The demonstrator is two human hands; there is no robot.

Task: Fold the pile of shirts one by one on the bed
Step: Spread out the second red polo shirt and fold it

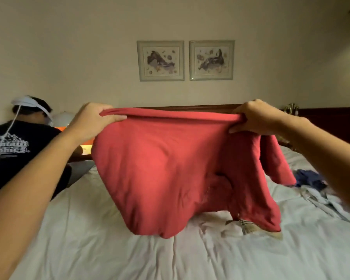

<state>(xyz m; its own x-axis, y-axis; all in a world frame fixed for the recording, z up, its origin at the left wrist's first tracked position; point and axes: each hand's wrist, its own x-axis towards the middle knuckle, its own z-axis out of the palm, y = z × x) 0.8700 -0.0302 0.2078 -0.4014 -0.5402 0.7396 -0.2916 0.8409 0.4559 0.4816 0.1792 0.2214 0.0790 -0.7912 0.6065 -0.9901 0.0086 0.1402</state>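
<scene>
Two hands hold one garment. Your left hand [97,118] grips the left end of the upper edge of the red soft-fabric shirt [170,168], with the fingers curled over the bunched cloth and the thumb laid along it. Your right hand [255,118] grips the right end of the same edge, fingers wrapped round the rolled cloth. The edge runs taut and nearly level between both hands.

The shirt hangs from that edge in the air above the bed with the white wrinkled cover [89,249]. Its body billows toward you. Its lowest fold hangs close over the cover; contact cannot be confirmed. One sleeve droops below your right hand, on the right side of the shirt.

Under the lower right corner of the shirt, a beige garment with checked trim [249,227] lies on the cover, partly hidden. Further right, near your right forearm, a dark blue crumpled garment [307,177] and a pale grey crumpled garment [329,203] lie on the bed, touching each other.

Behind the shirt, the dark wooden headboard [190,108] runs along the wall. Above it, two framed pictures [160,60] hang side by side. At the left, beside the bed, a second person in a black printed T-shirt [18,150] wears a white headset [28,101] with a white cable.
</scene>
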